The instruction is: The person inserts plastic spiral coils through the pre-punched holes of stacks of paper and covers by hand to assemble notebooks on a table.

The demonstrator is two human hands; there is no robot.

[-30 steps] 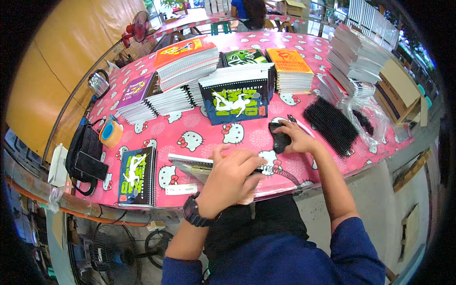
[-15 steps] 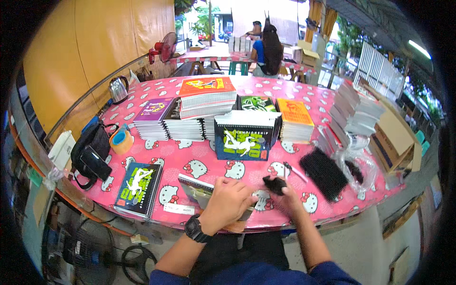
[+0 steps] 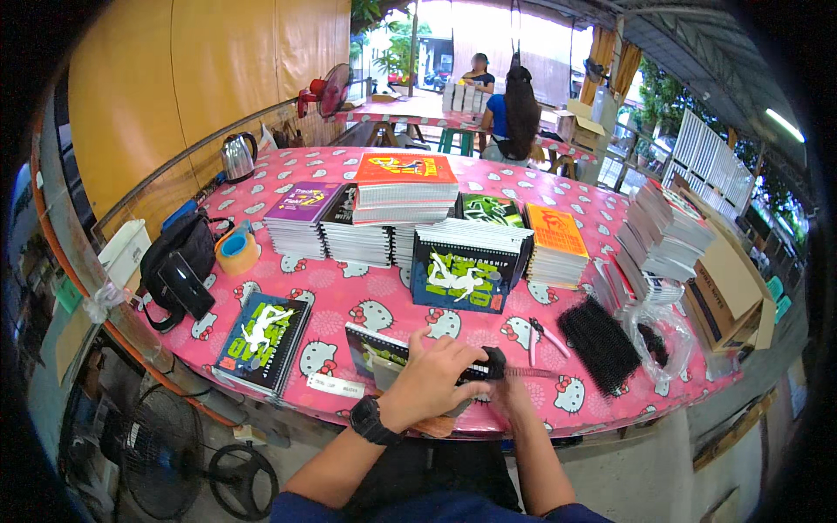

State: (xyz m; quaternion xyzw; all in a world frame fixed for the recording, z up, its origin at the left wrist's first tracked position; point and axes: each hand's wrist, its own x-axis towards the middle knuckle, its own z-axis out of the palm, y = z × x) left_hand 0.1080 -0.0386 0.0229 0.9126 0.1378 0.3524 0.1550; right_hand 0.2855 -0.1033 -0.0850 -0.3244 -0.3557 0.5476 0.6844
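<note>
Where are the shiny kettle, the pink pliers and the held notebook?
Shiny kettle (image 3: 235,159), head view: its metal body.
Pink pliers (image 3: 554,340), head view: the right-side handle.
Held notebook (image 3: 368,350), head view: its cover.

Left hand (image 3: 433,375) occludes much of the book (image 3: 368,350) it grips; right hand (image 3: 513,401) blurred, fingers largely hidden behind the black tool (image 3: 493,363); near end of the coil (image 3: 528,372) indiscernible; sleeves (image 3: 577,514) cut off by lower edge.
</note>
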